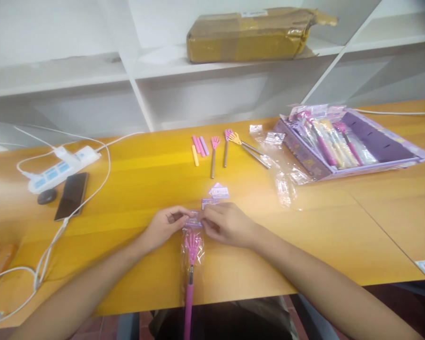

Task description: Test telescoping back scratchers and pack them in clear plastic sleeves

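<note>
Between my two hands is a small purple header card (193, 221) at the top of a clear plastic bag (200, 252). My left hand (165, 226) pinches the card's left side, and my right hand (230, 225) pinches its right side. Inside the bag lies a pink hand-shaped back scratcher (190, 278), its metal neck and pink grip pointing down past the table's front edge. Just beyond my right hand are more purple cards (219, 191). Farther back lie unwrapped back scratchers with pink and yellow heads (213, 156), beside several loose coloured grips (199, 145).
A purple display box (304, 163) with bagged back scratchers stands at right, empty plastic bags (285, 184) beside it. At left are a power strip (63, 170), a phone (71, 196), a dark mouse-like object (47, 196) and white cables. A taped carton (251, 35) sits on the shelf.
</note>
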Action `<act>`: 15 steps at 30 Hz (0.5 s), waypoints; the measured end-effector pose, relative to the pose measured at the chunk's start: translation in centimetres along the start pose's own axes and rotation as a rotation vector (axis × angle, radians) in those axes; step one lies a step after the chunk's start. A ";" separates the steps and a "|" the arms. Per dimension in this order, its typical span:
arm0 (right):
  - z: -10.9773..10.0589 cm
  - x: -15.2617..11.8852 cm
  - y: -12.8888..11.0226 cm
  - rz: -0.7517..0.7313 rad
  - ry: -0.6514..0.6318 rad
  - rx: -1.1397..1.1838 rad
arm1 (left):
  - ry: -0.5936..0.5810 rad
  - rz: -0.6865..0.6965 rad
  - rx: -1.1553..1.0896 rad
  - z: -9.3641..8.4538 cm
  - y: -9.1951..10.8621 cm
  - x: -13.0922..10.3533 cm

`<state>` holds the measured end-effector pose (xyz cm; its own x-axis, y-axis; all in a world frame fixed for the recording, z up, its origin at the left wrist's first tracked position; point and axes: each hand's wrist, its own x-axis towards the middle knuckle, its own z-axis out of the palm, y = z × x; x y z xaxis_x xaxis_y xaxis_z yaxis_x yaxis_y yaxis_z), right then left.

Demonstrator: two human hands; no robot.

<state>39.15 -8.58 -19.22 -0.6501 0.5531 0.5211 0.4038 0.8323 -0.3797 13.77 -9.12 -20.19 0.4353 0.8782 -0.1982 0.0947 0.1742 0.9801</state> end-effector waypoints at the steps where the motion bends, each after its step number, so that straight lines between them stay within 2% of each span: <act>1: 0.0 0.0 0.0 -0.001 0.003 -0.001 | 0.004 0.002 0.008 0.0 0.0 0.0; 15: 0.2 -0.1 0.2 0.029 -0.013 0.018 | 0.012 0.018 0.053 0.1 -0.3 -0.1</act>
<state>39.16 -8.42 -19.49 -0.6469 0.5761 0.4996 0.4108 0.8153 -0.4082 13.77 -9.32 -20.43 0.4263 0.8865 -0.1798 0.1347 0.1344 0.9817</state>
